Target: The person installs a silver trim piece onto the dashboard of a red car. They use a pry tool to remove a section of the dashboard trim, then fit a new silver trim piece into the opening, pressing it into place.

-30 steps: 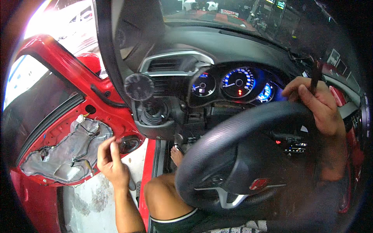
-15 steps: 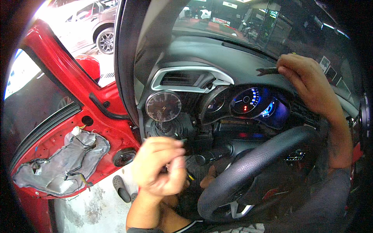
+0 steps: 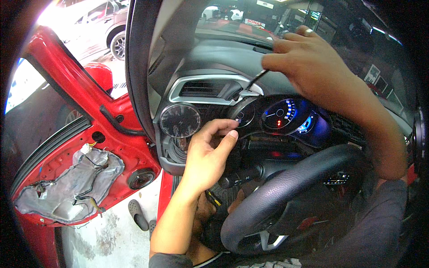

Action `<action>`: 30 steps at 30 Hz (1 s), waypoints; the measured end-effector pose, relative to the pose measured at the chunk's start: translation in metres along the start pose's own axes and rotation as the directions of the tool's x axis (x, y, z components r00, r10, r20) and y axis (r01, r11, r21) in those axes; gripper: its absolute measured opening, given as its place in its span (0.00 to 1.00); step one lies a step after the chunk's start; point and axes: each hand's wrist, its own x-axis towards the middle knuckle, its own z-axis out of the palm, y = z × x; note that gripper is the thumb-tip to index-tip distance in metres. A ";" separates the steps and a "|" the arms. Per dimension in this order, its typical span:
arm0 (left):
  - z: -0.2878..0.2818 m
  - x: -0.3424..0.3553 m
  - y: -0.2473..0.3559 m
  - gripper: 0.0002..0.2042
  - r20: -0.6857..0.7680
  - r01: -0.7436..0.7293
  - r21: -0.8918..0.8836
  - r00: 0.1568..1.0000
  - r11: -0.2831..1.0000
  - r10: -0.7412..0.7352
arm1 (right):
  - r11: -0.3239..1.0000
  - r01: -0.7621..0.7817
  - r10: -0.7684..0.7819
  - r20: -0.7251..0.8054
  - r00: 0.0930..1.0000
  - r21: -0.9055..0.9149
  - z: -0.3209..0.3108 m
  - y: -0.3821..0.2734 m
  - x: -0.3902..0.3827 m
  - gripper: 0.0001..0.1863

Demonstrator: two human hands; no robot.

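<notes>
My right hand [image 3: 304,60] reaches over the dashboard, fingers closed round a slim dark tool [image 3: 258,78]; its kind is not clear. The tool's tip meets the right end of a silver-framed air vent [image 3: 178,89], or sits just above it. My left hand [image 3: 209,154] is below the vent, at the left edge of the lit instrument cluster [image 3: 279,115]. Its fingers are curled and thumb and forefinger come close together; whatever they pinch, if anything, cannot be made out. Left of that hand is a round dark disc [image 3: 180,120] on the dash.
The black steering wheel [image 3: 290,192] stands before me, with a stalk [image 3: 241,176] beside my left wrist. At left the red door [image 3: 129,152] hangs open, its inner panel off, with a grey plastic sheet [image 3: 96,178] and loose wires. A clog [image 3: 138,214] lies on the floor.
My right hand has moved left, bringing the tool to the vent's right end. My left hand has risen and moved right, from beside the steering wheel to the cluster's left edge.
</notes>
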 end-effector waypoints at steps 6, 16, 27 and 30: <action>0.017 0.014 -0.010 0.13 -0.223 -0.002 -0.006 0.975 1.000 0.000 | 0.984 0.104 -0.082 0.154 0.985 -0.143 0.020 -0.025 0.039 0.06; 0.031 0.032 -0.020 0.18 -0.375 -0.021 -0.255 0.924 0.967 -0.079 | 0.980 0.108 -0.075 0.194 0.978 -0.165 0.041 -0.035 0.046 0.15; 0.035 0.051 -0.008 0.26 -0.499 0.148 -0.131 0.844 0.980 -0.194 | 0.994 0.107 -0.110 0.203 0.973 0.027 0.059 -0.019 0.057 0.24; 0.038 0.056 -0.011 0.30 -0.589 0.194 0.004 0.794 0.981 -0.154 | 0.995 0.084 -0.091 0.140 0.986 0.050 0.060 -0.021 0.054 0.24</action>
